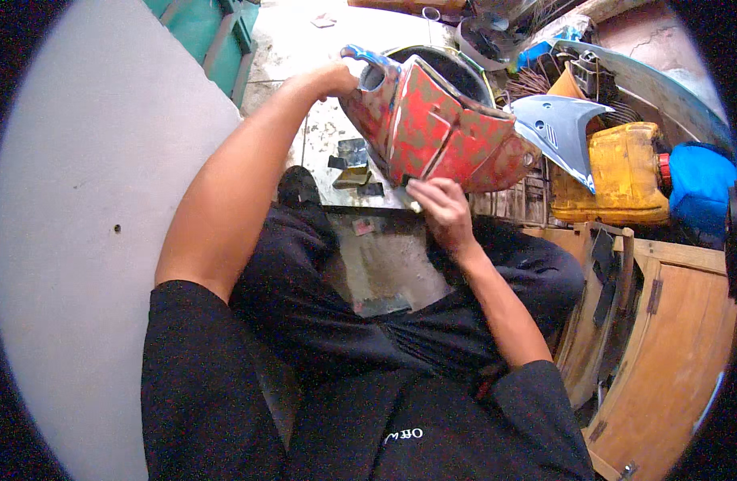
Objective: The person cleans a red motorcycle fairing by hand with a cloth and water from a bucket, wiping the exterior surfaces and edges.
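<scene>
A worn red motorcycle body panel (433, 128), mottled with grey-brown patches and blue at one end, is tilted up in front of me. My left hand (334, 80) grips its upper left end, with the fingertips partly hidden behind the edge. At the panel's lower edge, my right hand (445, 207) is closed on a small dark piece of sandpaper (408, 181), pressed close to the red surface. Several small dark and brownish pieces (354, 178) lie on the white tiled surface (324, 132) left of the panel.
Behind the panel stands a round dark basin (457, 72). To the right are a grey-blue plastic panel (549, 124), a yellow jerrycan (617, 172) and a blue bag (701, 184). A wooden cabinet (669, 321) stands near my right knee; a pale wall (104, 240) runs along my left.
</scene>
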`<state>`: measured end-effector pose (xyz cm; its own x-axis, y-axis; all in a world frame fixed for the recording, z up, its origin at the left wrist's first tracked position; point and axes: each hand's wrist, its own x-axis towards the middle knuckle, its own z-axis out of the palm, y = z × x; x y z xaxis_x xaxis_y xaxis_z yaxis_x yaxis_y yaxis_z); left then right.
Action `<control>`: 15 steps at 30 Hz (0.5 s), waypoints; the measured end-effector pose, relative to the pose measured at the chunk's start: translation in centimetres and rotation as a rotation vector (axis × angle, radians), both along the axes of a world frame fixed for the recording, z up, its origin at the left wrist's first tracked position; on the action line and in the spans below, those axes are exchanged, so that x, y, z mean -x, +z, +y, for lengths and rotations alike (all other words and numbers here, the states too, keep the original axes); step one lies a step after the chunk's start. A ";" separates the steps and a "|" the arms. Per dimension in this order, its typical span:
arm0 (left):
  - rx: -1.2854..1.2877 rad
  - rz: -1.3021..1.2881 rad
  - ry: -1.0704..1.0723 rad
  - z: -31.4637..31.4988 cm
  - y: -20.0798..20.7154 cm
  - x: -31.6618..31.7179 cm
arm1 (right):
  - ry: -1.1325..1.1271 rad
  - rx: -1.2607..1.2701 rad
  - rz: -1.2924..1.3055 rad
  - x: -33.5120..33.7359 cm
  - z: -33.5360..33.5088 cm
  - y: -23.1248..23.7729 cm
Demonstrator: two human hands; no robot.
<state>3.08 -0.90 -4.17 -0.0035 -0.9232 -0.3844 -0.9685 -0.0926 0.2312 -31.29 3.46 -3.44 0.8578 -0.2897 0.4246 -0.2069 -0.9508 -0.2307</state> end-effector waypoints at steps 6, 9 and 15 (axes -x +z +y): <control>0.045 0.166 0.239 0.0 -0.6 -0.3 | 0.056 0.029 0.007 0.5 -0.1 -1.2; -0.050 0.179 0.350 -0.4 0.4 0.6 | 0.004 0.038 0.000 0.0 -0.1 -0.6; -0.031 0.066 0.129 0.1 0.7 -0.5 | 0.041 0.043 0.105 0.2 1.1 -1.6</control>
